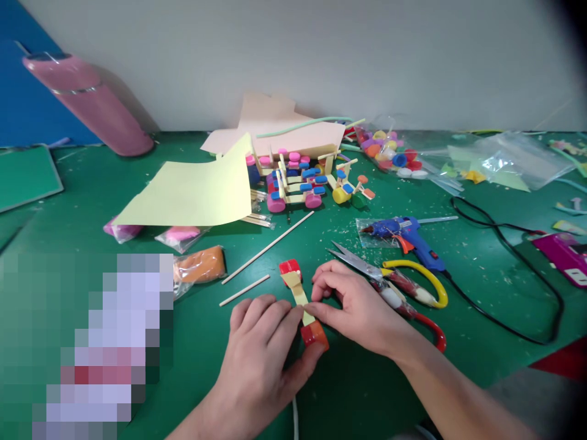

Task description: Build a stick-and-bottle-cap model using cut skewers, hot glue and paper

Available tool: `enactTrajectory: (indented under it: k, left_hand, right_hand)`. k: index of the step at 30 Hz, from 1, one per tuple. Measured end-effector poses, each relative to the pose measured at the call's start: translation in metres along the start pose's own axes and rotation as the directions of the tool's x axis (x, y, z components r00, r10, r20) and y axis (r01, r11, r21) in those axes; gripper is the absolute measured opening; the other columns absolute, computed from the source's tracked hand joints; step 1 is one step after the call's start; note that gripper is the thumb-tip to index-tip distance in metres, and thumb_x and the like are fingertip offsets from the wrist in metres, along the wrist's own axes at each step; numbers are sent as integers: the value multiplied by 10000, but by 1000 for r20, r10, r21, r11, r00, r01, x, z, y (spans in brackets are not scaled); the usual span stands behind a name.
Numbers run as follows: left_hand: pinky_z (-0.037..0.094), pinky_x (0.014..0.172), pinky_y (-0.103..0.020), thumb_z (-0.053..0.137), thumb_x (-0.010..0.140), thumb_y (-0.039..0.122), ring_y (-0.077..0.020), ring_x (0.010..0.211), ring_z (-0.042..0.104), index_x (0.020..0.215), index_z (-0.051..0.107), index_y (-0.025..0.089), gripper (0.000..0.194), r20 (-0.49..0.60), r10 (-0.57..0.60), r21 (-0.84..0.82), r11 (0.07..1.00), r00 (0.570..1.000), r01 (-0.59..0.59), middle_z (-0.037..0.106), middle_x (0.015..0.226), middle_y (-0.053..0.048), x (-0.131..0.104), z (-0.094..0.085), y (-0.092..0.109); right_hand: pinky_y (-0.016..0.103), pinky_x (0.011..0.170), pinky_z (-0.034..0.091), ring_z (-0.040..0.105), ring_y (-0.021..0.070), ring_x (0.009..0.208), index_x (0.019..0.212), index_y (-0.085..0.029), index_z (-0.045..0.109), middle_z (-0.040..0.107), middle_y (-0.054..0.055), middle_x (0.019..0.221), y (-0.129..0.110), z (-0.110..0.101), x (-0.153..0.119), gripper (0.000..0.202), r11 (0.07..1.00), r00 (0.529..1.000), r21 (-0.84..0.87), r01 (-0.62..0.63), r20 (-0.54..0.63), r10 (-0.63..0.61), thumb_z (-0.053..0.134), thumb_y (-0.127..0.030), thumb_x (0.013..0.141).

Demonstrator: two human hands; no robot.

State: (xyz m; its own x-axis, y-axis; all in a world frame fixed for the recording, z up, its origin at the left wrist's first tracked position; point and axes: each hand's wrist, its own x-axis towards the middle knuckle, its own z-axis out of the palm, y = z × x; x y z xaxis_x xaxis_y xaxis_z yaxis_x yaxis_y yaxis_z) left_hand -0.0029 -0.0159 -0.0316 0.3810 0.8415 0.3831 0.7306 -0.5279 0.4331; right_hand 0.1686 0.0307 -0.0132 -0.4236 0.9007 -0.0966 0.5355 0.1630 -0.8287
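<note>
A small craft piece (299, 297) made of a pale yellow strip with red bottle caps at its ends lies in front of me. My left hand (268, 351) grips it from the left, thumb against the near orange-red cap (315, 335) and fingertips on the strip. From the right, my right hand (351, 305) touches the strip with its thumb, its other fingers curled beside it. The far red cap (290, 267) is free of both hands. Left of it lie a short wooden stick (244, 291) and a longer one (268, 247).
Scissors (362, 263) and a blue glue gun (408, 235) with a black cord lie to the right. Behind are finished cap-and-stick models (298, 192), yellow paper (192, 192) and bagged caps (389, 150). A pink bottle (92, 104) leans at back left; wrapped orange clay (200, 264) sits nearer.
</note>
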Motion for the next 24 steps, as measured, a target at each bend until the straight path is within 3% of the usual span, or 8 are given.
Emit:
enactTrajectory:
  k: [6,10,17,24]
  left_hand:
    - [362,729,-385,573,764,324,-254,886,492,1134,486,163,413,59,-25,55,998,998,21,585,955,-93,3,-1,-1]
    - [352,726,-390,569,762,341,-261,889,479,1072,548,184,348,95,-38,76,997,995,31,579,937,-89,5,-4,-1]
    - [331,766,-405,549,780,338,-264,887,491,1004,599,167,287,-3,3,146,989,1000,-3,629,894,-81,1,-1,2]
    - [327,759,-416,527,783,378,-276,897,493,1045,621,231,314,57,-64,187,981,996,53,641,910,-70,4,-4,4]
  right_hand:
    - [256,714,441,536,124,786,744,-197,533,511,-4,910,-2,-3,3,104,1000,997,-16,-7,75,8,630,-166,726]
    - [250,701,439,533,120,768,732,-199,525,513,-7,894,-1,-3,3,113,1000,997,-1,-9,77,9,622,-143,716]
    - [247,702,433,534,121,771,713,-195,503,514,-7,878,-2,-1,3,122,1000,998,1,-21,65,21,618,-160,728]
    - [246,737,426,538,125,802,691,-194,472,507,-7,885,-1,-1,2,149,1000,997,13,-22,68,21,612,-169,737]
